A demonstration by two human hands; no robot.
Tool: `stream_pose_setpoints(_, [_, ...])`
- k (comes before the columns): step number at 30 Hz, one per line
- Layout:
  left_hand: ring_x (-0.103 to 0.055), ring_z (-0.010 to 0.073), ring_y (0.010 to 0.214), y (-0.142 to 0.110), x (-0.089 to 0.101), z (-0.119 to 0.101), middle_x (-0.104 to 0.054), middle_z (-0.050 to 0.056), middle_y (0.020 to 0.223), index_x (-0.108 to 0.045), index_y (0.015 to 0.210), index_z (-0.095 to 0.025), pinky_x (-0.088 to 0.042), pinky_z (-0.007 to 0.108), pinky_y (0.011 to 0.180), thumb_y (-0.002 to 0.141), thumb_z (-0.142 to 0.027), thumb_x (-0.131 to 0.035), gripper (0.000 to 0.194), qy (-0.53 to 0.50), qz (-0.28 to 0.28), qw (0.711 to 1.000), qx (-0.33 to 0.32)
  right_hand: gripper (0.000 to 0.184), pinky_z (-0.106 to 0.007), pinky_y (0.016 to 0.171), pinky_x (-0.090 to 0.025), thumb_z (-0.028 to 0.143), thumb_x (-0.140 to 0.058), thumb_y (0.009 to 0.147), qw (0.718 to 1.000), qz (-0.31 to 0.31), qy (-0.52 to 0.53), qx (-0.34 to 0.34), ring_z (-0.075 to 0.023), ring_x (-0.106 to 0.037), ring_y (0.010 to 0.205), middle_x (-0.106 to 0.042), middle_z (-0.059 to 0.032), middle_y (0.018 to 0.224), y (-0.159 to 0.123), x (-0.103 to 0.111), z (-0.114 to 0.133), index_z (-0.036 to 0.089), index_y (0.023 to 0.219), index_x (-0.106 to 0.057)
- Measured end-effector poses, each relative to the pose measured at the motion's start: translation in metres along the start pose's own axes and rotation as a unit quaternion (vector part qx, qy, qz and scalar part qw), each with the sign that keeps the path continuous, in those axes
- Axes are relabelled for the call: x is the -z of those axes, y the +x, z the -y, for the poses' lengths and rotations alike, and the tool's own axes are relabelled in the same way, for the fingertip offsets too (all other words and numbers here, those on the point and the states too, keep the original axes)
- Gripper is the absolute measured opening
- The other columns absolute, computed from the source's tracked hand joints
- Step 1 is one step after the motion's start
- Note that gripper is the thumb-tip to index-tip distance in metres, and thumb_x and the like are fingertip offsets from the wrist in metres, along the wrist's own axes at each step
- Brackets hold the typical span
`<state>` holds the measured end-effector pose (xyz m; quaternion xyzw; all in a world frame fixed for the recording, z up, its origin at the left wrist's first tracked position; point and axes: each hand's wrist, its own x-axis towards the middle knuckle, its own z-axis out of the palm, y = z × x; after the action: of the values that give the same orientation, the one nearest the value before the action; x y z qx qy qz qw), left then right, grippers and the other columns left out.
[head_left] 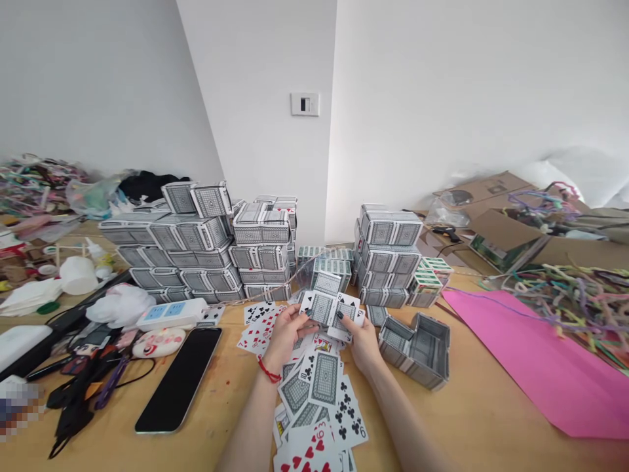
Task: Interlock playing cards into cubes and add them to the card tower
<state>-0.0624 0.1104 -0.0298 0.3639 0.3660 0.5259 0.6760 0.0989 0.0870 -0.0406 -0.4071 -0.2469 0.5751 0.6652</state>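
Over the wooden table, my left hand pinches playing cards on their left side. A red cord bracelet circles that wrist. My right hand grips the right side of the same small group, with its thumb on a face-up spade card. One card between the hands shows its grey patterned back. Below and between my forearms lies a loose spread of playing cards, some face up and some face down. Face-up red cards lie beside my left hand. Right of my right hand stands an open box made of folded cards.
Stacks of folded-card blocks rise behind the hands. To the left lie a black phone, a power strip and cables. Pink paper and tangled pipe cleaners cover the right side. Cardboard boxes stand behind.
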Motion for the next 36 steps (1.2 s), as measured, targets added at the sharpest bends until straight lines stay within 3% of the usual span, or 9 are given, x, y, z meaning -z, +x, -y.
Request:
stream_pose_setpoints(5, [-0.063, 0.0197, 0.076, 0.004, 0.005, 0.0, -0.068, 0.009, 0.087, -0.065, 0.087, -0.014, -0.052, 0.032, 0.067, 0.062, -0.023, -0.067, 0.027, 0.017, -0.069, 0.997, -0.022, 0.038, -0.035, 0.07, -0.051, 0.029, -0.078, 0.051, 1.0, 0.002, -0.025, 0.007, -0.0225, -0.065, 0.075, -0.071, -0.0072, 0.084, 0.001, 0.001, 0.0, 0.014, 0.083, -0.064])
stream_pose_setpoints(11, [-0.06, 0.0174, 0.071, 0.003, 0.004, -0.002, -0.066, 0.006, 0.079, -0.066, 0.073, -0.013, -0.052, 0.028, 0.06, 0.058, -0.025, -0.068, 0.019, 0.098, -0.065, 0.993, -0.014, 0.04, -0.036, 0.068, -0.052, 0.031, -0.078, 0.049, 0.998, 0.005, -0.063, 0.012, -0.0234, -0.066, 0.074, -0.071, -0.0077, 0.082, 0.0, -0.001, 0.002, 0.013, 0.082, -0.063])
stream_pose_setpoints(26, [-0.057, 0.017, 0.066, 0.003, 0.009, -0.004, -0.061, 0.003, 0.068, -0.063, 0.061, -0.014, -0.052, 0.03, 0.06, 0.054, -0.025, -0.068, 0.014, 0.122, -0.051, 0.991, -0.003, 0.039, -0.034, 0.069, -0.051, 0.027, -0.078, 0.05, 0.998, 0.016, -0.06, -0.004, -0.0212, -0.065, 0.072, -0.071, -0.0059, 0.081, 0.004, 0.004, -0.003, 0.014, 0.083, -0.063])
stream_pose_setpoints(32, [-0.06, 0.0178, 0.069, 0.002, 0.004, -0.004, -0.065, 0.004, 0.075, -0.064, 0.071, -0.015, -0.052, 0.03, 0.059, 0.058, -0.022, -0.068, 0.015, 0.094, -0.058, 0.994, -0.01, 0.039, -0.035, 0.07, -0.051, 0.031, -0.077, 0.052, 0.999, 0.018, -0.05, -0.004, -0.0222, -0.065, 0.075, -0.07, -0.006, 0.083, 0.001, 0.0, -0.001, 0.015, 0.084, -0.062])
stream_pose_setpoints(36, [-0.063, 0.0196, 0.079, -0.002, -0.006, -0.003, -0.067, 0.007, 0.093, -0.062, 0.089, -0.017, -0.052, 0.033, 0.069, 0.06, -0.018, -0.07, 0.03, 0.009, 0.004, 1.0, 0.011, 0.037, -0.034, 0.067, -0.051, 0.037, -0.074, 0.055, 0.999, 0.042, -0.005, -0.023, -0.0227, -0.064, 0.076, -0.07, -0.0051, 0.084, -0.005, -0.008, 0.003, 0.019, 0.085, -0.062])
